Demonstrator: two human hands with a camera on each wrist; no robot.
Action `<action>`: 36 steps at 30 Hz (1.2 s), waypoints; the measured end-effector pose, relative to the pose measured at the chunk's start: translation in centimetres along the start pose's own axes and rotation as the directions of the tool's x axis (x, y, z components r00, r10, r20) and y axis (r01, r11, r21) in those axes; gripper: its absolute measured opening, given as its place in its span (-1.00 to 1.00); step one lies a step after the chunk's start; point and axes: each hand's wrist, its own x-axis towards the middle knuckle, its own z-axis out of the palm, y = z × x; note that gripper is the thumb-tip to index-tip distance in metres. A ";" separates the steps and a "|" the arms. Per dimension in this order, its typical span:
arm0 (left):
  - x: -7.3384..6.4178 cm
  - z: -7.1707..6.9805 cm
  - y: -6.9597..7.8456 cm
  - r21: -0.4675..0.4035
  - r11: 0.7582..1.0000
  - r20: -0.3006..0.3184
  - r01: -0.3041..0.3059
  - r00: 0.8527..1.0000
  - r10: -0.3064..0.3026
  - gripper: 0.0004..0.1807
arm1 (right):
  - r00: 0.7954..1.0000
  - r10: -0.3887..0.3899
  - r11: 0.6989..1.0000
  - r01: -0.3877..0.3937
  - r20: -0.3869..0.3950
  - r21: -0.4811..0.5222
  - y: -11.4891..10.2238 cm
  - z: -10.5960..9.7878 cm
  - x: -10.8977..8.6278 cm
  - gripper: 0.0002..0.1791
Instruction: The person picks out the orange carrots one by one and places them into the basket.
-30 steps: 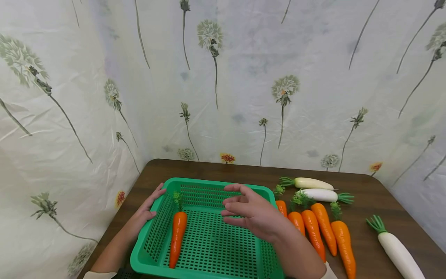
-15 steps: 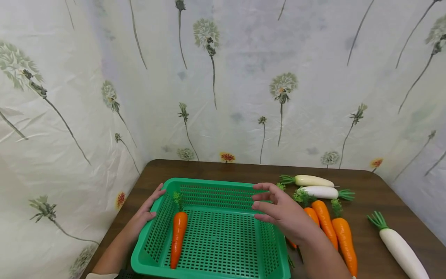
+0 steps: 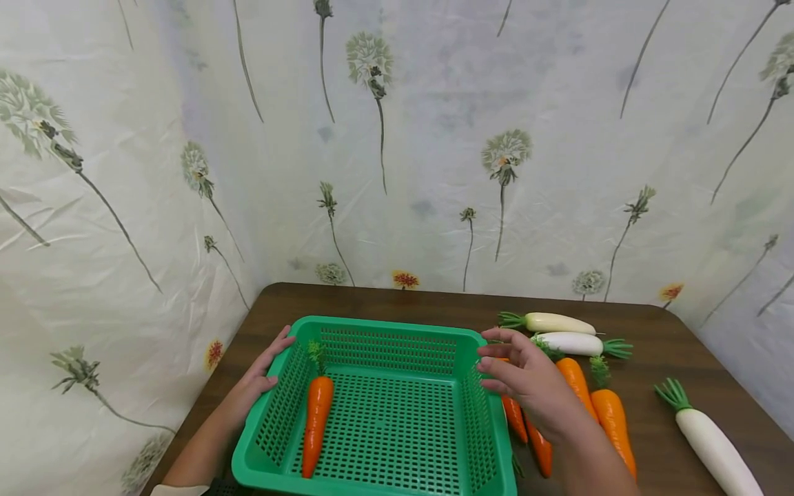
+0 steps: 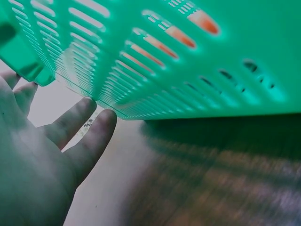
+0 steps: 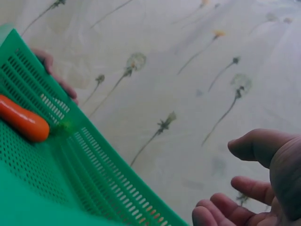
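A green plastic basket [image 3: 384,420] with perforated walls stands on the table, and one orange carrot [image 3: 318,426] with a leafy top lies along its left side. My left hand [image 3: 251,382] rests at the basket's left rim; in the left wrist view its fingers [image 4: 94,143] stretch out against the outer wall. My right hand [image 3: 527,379] is above the basket's right rim, fingers loosely bent, thumb apart, holding nothing. Beneath and beside it lie several carrots [image 3: 614,427], partly hidden by the hand and forearm. In the right wrist view the right hand [image 5: 263,188] appears without anything between its fingers.
Two white radishes [image 3: 567,344] with green tops lie behind the carrots. Another white radish [image 3: 713,444] lies far right on the dark wooden table [image 3: 645,337]. A flower-printed cloth [image 3: 434,172] hangs behind the table's back edge and along the left.
My right hand has moved right, from over the basket's inside to its right rim above the carrots. The left hand and the carrot in the basket have stayed in place.
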 end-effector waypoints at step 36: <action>-0.1 -0.1 0.1 -0.007 1.000 0.004 -0.013 1.000 0.013 -0.30 | 0.964 -0.055 0.860 -0.086 -0.259 -0.503 7.2 -7.9 -2.3 -0.26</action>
